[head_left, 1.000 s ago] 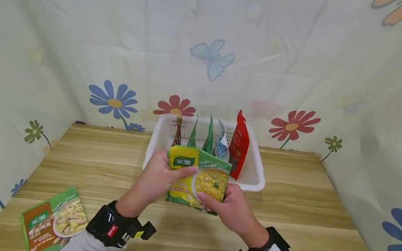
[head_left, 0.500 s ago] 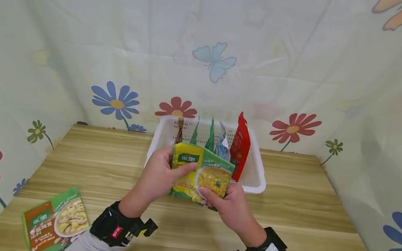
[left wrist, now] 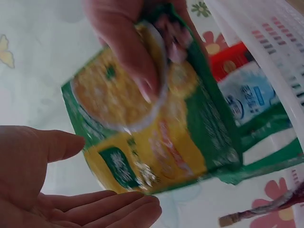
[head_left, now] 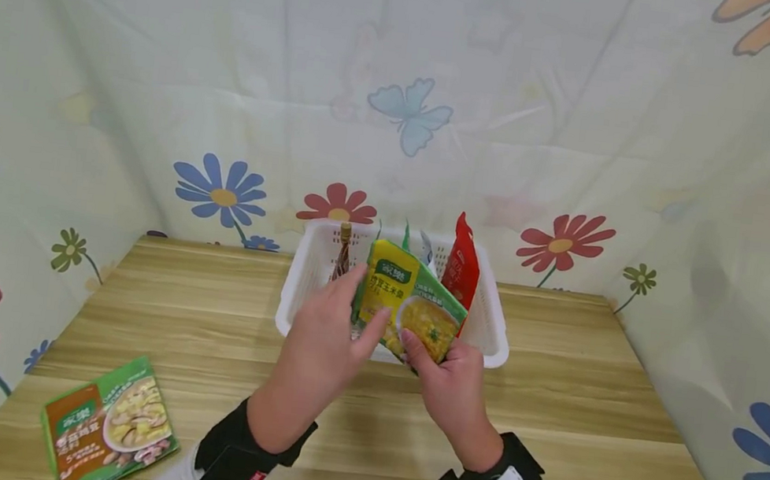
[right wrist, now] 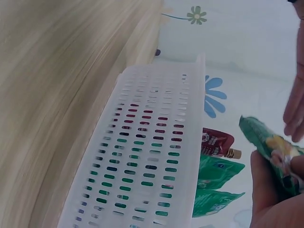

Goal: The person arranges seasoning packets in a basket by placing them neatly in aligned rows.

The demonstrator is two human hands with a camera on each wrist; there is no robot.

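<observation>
A yellow-and-green soup mix packet [head_left: 431, 320] with a bowl of corn soup on its front is tilted above the basket's front side. My right hand [head_left: 456, 395] pinches its lower right edge, thumb across the front. Beside the packet's left edge, my left hand [head_left: 319, 343] has its fingers extended and thumb spread. In the left wrist view, the left hand [left wrist: 28, 175] does not grip the packet [left wrist: 180, 142]; whether a fingertip touches it I cannot tell. The right wrist view shows the packet [right wrist: 266, 137] edge-on, outside the basket wall.
A white perforated basket [head_left: 497, 352] stands at the back of the wooden table [head_left: 585, 421]. Inside are a red bag [head_left: 464, 265], green packets [right wrist: 218, 173], a blue-white bag [left wrist: 249, 92] and a dark red spouted pouch [right wrist: 216, 142]. A brown-and-green packet [head_left: 110, 423] lies front left.
The soup mix packet has risen, shifted right and tilted clockwise in my right hand. My left hand has let go of it and spread its fingers at its left edge.
</observation>
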